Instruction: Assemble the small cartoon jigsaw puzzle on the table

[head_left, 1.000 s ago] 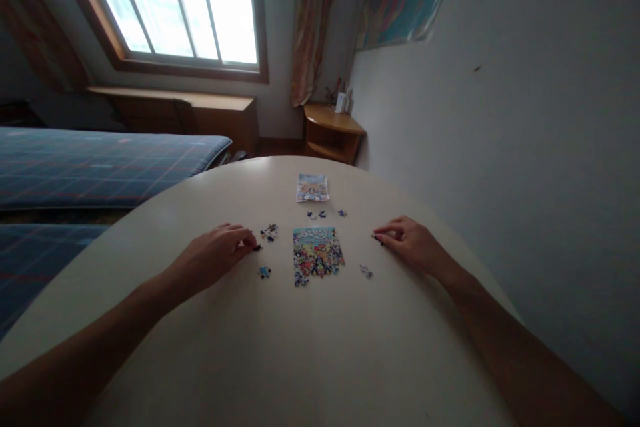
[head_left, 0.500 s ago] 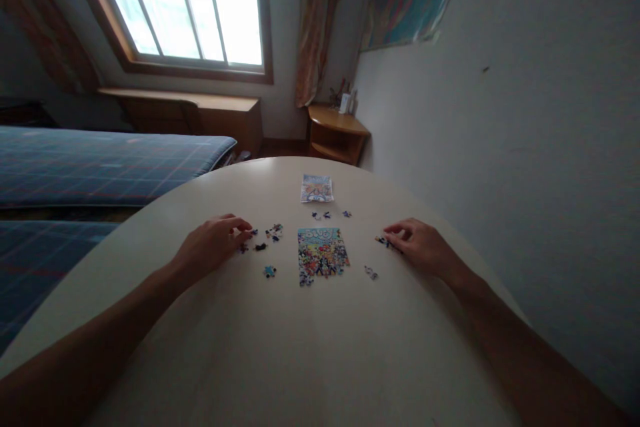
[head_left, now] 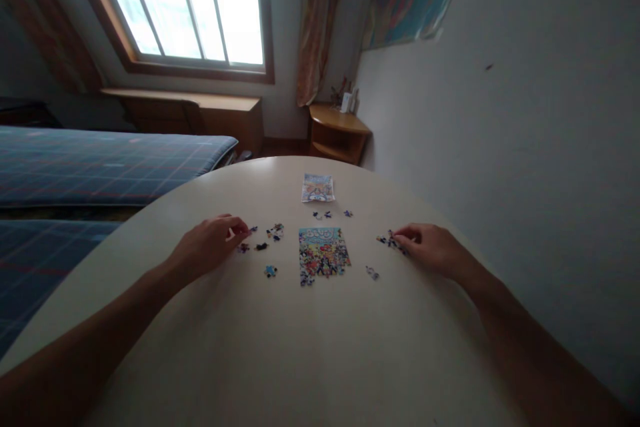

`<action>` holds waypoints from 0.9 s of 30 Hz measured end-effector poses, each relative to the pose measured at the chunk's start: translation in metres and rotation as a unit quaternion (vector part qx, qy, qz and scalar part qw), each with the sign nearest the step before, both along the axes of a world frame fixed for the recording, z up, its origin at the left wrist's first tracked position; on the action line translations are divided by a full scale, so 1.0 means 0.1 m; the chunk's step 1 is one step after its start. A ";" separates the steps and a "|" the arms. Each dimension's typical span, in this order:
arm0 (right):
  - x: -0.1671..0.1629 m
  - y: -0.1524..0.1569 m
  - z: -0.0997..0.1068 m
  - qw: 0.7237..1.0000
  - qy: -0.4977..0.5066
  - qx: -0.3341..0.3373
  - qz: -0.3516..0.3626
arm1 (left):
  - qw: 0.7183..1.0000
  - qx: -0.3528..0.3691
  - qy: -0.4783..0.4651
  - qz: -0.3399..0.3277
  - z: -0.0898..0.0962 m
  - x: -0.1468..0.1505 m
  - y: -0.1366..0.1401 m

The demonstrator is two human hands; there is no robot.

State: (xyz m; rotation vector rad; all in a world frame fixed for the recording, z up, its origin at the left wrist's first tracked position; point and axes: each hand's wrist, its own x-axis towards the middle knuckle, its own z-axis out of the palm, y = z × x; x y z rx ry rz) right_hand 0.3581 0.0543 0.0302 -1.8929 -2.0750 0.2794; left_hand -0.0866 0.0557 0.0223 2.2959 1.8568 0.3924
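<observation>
A partly assembled jigsaw puzzle [head_left: 324, 250], colourful with a light-blue top and an uneven lower edge, lies mid-table. To its left, my left hand [head_left: 215, 240] has thumb and fingers pinched at a small dark jigsaw piece [head_left: 253, 229]. Other loose pieces lie close by: a mixed cluster [head_left: 275, 232], a black piece [head_left: 261, 247] and a blue piece [head_left: 271, 271]. On the right, my right hand [head_left: 425, 245] is closed, its fingertips pinching at a small group of jigsaw pieces [head_left: 387, 240]; the fingers partly cover them. A pale piece [head_left: 372, 273] lies nearer the puzzle.
A printed picture sheet [head_left: 318, 188] lies beyond the puzzle, with several small pieces [head_left: 328, 215] between them. All rest on a round white table [head_left: 320, 347]. A wall [head_left: 540, 167] runs along the right; a bed with a plaid mattress [head_left: 110, 167] stands left.
My right hand has moved slightly right, uncovering more of the pieces under its fingertips. My left hand has drawn back a little to the left. The assembled puzzle stays put.
</observation>
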 end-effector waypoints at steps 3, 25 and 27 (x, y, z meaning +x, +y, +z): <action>0.00 -0.08 0.07 0.999 -0.009 -0.033 0.009 | 1.000 0.004 0.014 0.017 -0.01 0.00 -0.01; -0.08 -0.23 0.17 0.996 -0.042 -0.080 -0.006 | 0.990 0.118 -0.042 -0.058 -0.36 -0.01 0.20; -0.13 -0.24 0.18 0.996 -0.037 -0.078 -0.006 | 0.990 0.119 -0.040 -0.059 -0.37 -0.02 0.22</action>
